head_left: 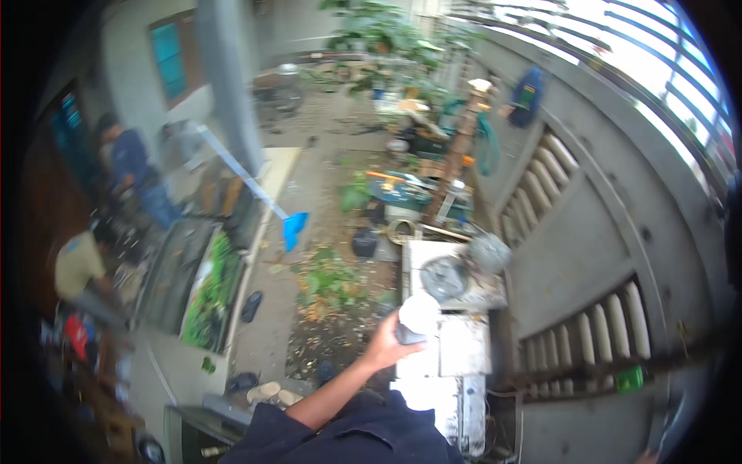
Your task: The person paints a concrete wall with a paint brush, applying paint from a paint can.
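Note:
My left hand (386,345) reaches up from the lower edge, with its fingers closed round the side of a small round container (420,314). The container has a bright white top and a greyish lower part; glare hides its exact kind. It is held over or against a white, worn slab-like surface (464,348), and I cannot tell whether it rests there. Beyond it on that surface are a grey round lid-like disc (444,278) and a grey rounded lump (489,253). My right hand does not show.
A grey wall with slatted openings (583,255) runs along the right. Left are a glass tank (209,290), a blue dustpan (294,230) on a long handle and a dark slipper (251,306). Two people (139,166) are farther left. Clutter (425,185) and plants lie ahead.

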A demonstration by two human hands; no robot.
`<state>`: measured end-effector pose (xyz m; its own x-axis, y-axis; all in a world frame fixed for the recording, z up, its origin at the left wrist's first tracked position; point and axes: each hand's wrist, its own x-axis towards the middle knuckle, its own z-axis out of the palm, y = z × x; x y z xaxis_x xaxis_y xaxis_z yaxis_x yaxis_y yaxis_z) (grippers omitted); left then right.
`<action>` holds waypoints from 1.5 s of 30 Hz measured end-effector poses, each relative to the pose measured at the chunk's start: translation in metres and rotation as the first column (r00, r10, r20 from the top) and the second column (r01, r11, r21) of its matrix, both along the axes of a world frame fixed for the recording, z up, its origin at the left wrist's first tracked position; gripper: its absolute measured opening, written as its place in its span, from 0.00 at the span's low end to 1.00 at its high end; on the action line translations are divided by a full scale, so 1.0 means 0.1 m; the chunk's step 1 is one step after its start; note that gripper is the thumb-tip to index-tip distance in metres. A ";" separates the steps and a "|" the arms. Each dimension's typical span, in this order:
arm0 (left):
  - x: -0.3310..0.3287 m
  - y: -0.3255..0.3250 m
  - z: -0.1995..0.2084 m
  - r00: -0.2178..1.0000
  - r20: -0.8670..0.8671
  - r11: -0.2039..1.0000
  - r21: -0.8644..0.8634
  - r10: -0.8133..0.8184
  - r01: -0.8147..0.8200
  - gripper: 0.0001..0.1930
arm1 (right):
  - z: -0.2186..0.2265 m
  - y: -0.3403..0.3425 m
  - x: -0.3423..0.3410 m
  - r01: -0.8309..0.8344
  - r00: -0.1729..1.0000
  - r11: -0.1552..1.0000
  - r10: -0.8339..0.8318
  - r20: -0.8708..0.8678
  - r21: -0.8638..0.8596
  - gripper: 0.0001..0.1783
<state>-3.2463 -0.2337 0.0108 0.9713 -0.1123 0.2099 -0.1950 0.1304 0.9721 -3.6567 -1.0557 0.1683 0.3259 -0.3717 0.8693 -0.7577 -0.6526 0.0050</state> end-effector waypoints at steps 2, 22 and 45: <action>-0.11 0.01 -0.01 0.999 0.004 0.996 0.072 0.052 -0.052 0.38 | 0.09 0.91 -0.23 0.223 0.974 0.972 -0.225 0.018 0.074 0.17; -0.38 0.07 -0.14 0.994 -0.007 0.992 -0.061 -0.111 0.111 0.38 | 0.68 2.23 1.62 0.107 0.968 0.910 -0.187 0.167 0.400 0.09; -0.37 -0.42 0.08 0.982 0.006 0.971 0.149 -0.190 0.187 0.29 | 1.70 2.03 0.15 0.606 0.794 0.713 -0.568 -0.216 0.354 0.06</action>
